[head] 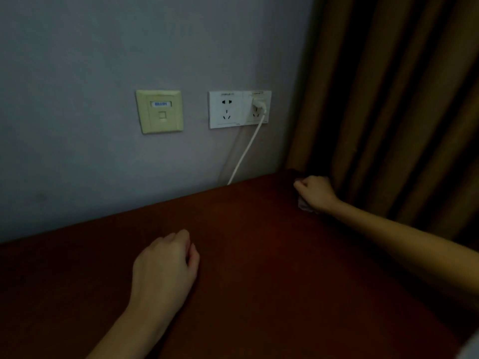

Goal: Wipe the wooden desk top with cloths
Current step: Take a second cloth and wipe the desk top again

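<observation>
A dark reddish-brown wooden desk top (259,268) fills the lower half of the head view. My right hand (316,193) is stretched to the desk's far right corner and is closed around a small white cloth (303,204), of which only a crumpled bit shows under the wrist. My left hand (166,265) rests on the desk at centre left with its fingers curled under; nothing shows in it.
A grey wall (103,60) runs along the desk's back edge. On it are a beige network socket (159,111) and a white double power outlet (239,109) with a plugged-in white cable (246,151) dropping behind the desk. Brown curtains (401,99) hang at the right.
</observation>
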A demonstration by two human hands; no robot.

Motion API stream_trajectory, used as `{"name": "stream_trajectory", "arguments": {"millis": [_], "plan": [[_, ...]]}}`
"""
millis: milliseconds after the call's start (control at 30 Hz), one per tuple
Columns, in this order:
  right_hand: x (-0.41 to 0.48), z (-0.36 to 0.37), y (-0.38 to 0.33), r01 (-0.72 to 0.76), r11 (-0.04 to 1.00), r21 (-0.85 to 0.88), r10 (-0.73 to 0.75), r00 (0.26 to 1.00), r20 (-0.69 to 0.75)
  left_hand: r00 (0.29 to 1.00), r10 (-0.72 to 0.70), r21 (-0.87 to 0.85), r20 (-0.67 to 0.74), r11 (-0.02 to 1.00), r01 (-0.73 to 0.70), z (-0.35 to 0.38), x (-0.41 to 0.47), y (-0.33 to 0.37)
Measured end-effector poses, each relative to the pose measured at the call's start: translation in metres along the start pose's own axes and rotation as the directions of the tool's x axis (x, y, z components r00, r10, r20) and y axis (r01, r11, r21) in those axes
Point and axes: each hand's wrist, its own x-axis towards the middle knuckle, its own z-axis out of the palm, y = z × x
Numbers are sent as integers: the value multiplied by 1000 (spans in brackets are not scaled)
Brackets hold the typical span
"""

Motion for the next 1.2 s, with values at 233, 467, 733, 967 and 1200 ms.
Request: {"name": "stream_trajectory", "arguments": {"millis": [233,467,733,967,1200], "plan": [[-35,68,-106,615,788,35,-608,767,207,1000,9,47,22,999,-10,-1,1,1],[41,43,-61,133,987,-95,-129,991,43,999,-41,0,29,999,41,-6,1,3],[-46,-13,14,-9,995,-101,6,1000,-29,1000,-8,5,-22,1000,8,2,0,-2],[-129,50,-119,694,704,154,-705,654,276,999,45,41,9,998,-46,3,0,-2],[-35,60,-121,428,900,80,-435,892,120,1000,17,3,-23,1000,-17,4,2,-5]]}}
